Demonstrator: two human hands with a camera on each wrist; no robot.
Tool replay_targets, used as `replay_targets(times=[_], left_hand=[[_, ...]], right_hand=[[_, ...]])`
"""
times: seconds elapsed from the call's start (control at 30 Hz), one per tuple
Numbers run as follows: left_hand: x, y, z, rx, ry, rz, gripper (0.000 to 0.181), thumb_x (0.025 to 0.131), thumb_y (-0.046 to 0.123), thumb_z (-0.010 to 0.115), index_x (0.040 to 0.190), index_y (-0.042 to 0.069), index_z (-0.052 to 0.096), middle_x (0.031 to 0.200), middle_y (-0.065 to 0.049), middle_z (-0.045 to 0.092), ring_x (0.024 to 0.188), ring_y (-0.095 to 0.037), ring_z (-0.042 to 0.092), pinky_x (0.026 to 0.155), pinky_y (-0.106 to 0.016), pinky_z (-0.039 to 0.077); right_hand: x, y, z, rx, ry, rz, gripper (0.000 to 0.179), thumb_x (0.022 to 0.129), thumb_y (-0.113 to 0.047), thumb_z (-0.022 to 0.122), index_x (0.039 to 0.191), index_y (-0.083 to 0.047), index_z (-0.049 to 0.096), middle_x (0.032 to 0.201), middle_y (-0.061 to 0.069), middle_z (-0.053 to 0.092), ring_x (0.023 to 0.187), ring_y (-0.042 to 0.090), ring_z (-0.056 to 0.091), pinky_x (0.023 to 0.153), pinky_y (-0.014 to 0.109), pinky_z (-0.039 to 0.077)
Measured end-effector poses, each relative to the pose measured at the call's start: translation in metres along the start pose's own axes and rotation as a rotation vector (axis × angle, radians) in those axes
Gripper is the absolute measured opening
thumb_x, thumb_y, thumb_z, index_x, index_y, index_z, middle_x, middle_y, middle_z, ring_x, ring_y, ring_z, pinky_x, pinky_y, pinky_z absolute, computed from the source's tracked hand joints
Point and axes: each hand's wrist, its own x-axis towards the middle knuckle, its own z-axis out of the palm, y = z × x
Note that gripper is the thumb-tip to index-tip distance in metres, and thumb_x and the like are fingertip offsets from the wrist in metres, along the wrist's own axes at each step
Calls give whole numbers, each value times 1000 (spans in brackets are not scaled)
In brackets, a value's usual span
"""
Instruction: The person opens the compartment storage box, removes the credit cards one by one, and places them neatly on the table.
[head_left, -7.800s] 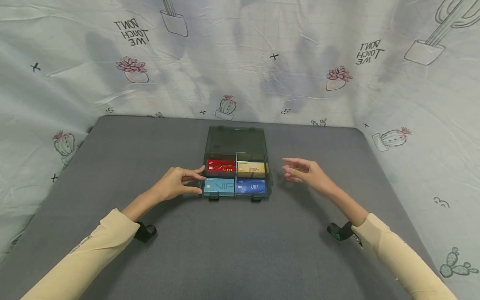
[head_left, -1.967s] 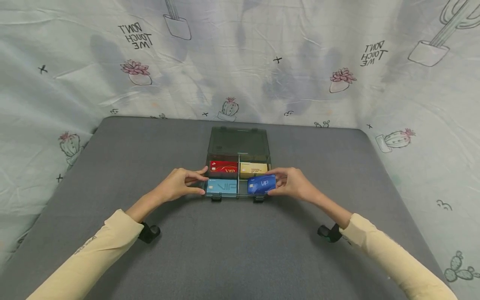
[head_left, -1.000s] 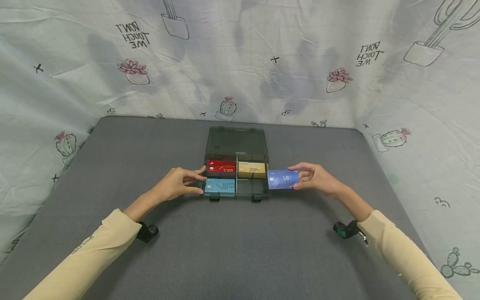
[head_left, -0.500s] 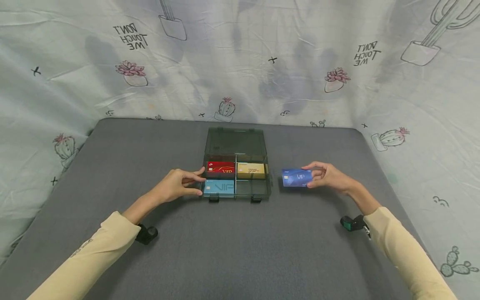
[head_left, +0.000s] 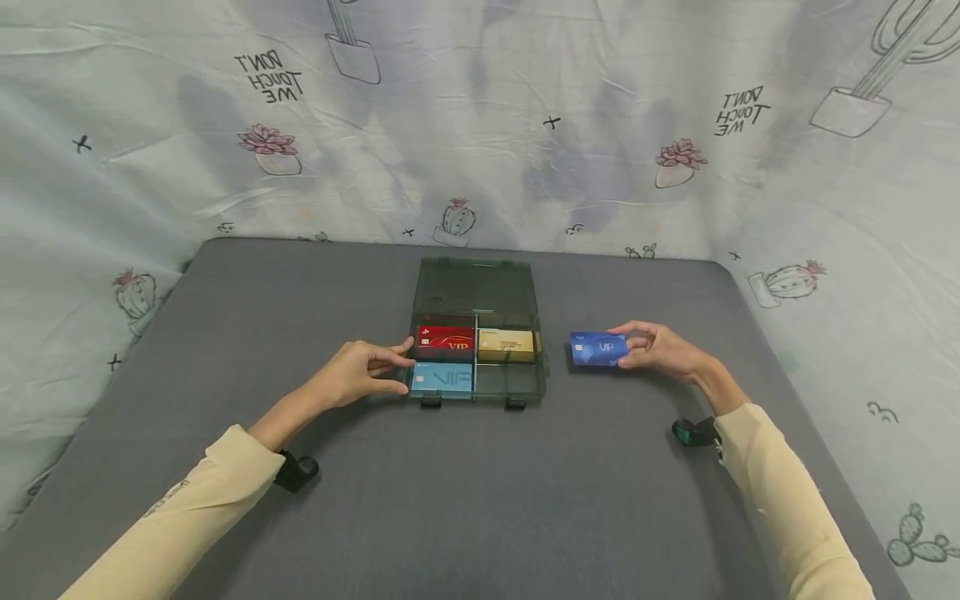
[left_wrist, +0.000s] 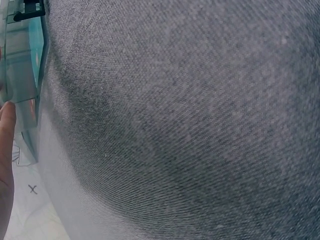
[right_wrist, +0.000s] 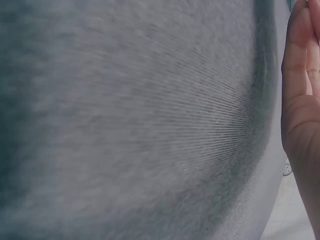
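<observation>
A clear dark-green plastic box (head_left: 477, 392) with its lid (head_left: 476, 285) folded back lies on the table, divided into compartments. My left hand (head_left: 356, 372) rests its fingertips and thumb against the box's left side; in the left wrist view a finger (left_wrist: 7, 135) reaches the clear wall. Right of the box, my right hand (head_left: 660, 350) pinches a blue VIP card (head_left: 597, 348) by its right end, low over the table. Inside the box sit a red VIP card (head_left: 445, 339), a gold card (head_left: 506, 343) and a light-blue VIP card (head_left: 441, 378). The front right compartment (head_left: 510, 379) holds nothing.
The grey cloth-covered table (head_left: 450, 517) runs back to a white curtain (head_left: 480, 125) printed with cacti. Two black latches (head_left: 431, 401) line the box's front edge. Black straps (head_left: 297, 472) with cameras circle both wrists.
My right hand took the blue card out of the front right compartment, carried it right beyond the box and has slowed there. The left hand stays at the box's left side.
</observation>
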Motion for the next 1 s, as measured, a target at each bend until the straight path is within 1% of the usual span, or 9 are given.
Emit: replay_targets(times=[0.1,0.2,0.33,0.47,0.6,0.7,0.87,1.0], left_hand=[[1,1,0,-7,-1,3,45,78,12,78,119,-4,66,144,-18,39,125,-32,49,98,-39,46],[1,0,1,-7,2,6,45,78,11,78,118,-3,66,144,-18,40,125,-32,49,98,-38,47],[1,0,1,-6,7,9,44,78,11,78,118,-3,66,144,-18,40,125,-31,49,97,-37,47],[1,-1,1,-14,11,6,44,77,11,78,118,-4,66,144,-18,40,126,-31,49,97,-36,47],[-2,0,1,-5,13,2,44,78,11,78,118,-3,67,144,-18,40,125,-31,49,97,-36,47],[-2,1,1,0,14,2,44,78,11,78,118,-3,67,144,-17,40,125,-30,49,97,-36,48],[0,3,2,-16,14,-3,43,77,9,78,116,-3,67,144,-17,40,126,-29,49,97,-34,47],[0,3,3,-20,12,-12,42,77,9,79,116,-3,68,144,-16,41,127,-28,48,98,-35,47]], right_hand=[[3,-1,-4,-25,39,34,51,84,13,64,125,-15,58,92,4,70,91,15,64,80,28,56],[7,-2,-7,-36,57,45,52,85,11,64,130,-13,56,92,4,69,90,14,63,80,28,57],[15,-4,-11,-36,70,24,52,87,11,63,134,-10,54,86,3,67,84,11,62,78,27,57],[24,-8,-14,-63,89,16,53,88,7,64,137,-9,51,82,1,64,79,9,60,75,24,56],[33,-11,-18,-70,109,36,53,88,4,66,136,-13,53,83,2,63,79,8,60,76,23,56],[37,-14,-22,-66,127,47,51,88,5,65,134,-15,55,83,2,64,78,8,60,76,23,56],[40,-17,-31,-81,126,47,52,89,5,64,135,-17,55,83,-1,65,78,6,59,76,23,56],[44,-19,-37,-76,132,56,49,89,4,64,131,-22,58,83,-1,65,78,6,60,77,22,56]])
